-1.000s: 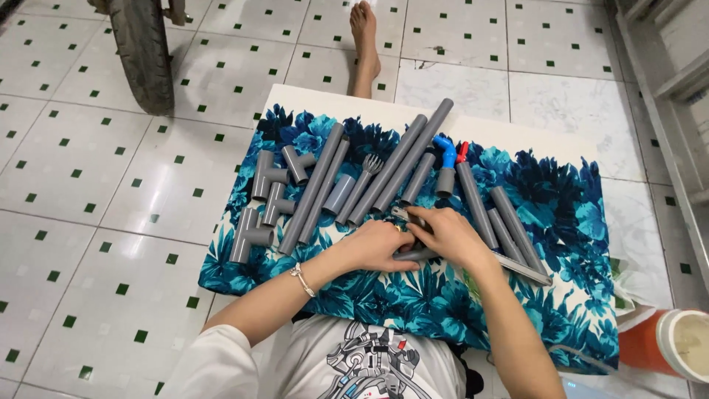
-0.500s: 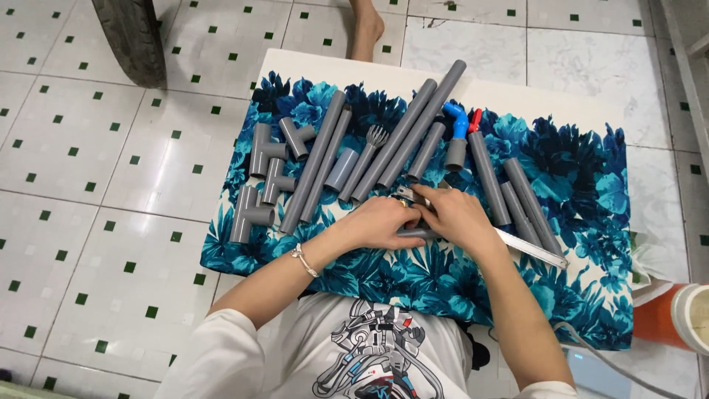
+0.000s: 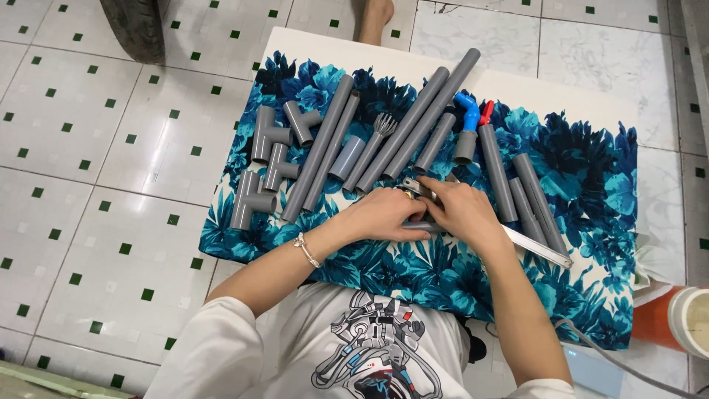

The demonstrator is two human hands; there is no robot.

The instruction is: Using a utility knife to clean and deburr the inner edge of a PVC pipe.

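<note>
Both hands meet at the middle of the bench: the left hand point(image 3: 384, 216) lies curled, palm down, over a short grey pipe piece point(image 3: 421, 226), and the right hand point(image 3: 461, 210) closes on the same piece from the other side, fingers bent around it. A small metal tool point(image 3: 415, 187) sticks out above the knuckles; which hand has it I cannot tell. A bracelet point(image 3: 306, 250) sits on the left wrist.

Just right of the right hand a flat metal ruler point(image 3: 538, 247) runs slantwise toward the bench edge, partly under the forearm. Beyond the hands lie long grey pipes point(image 3: 417, 122) side by side, with a short coupling point(image 3: 347, 157) and a grey strainer-like fitting point(image 3: 382, 124) among them. Further left are several grey tee fittings point(image 3: 264, 134). To the right, a blue elbow point(image 3: 467, 109) and a red handle point(image 3: 486, 112) sit atop an upright-lying pipe, beside three more grey pipes point(image 3: 528, 193).

All rest on a blue floral cloth point(image 3: 591, 170) over the bench. Around it is white tiled floor point(image 3: 88, 148), a tyre point(image 3: 136, 26) at top left, a bare foot point(image 3: 375, 15) beyond the bench, and an orange container point(image 3: 668, 321) at right.
</note>
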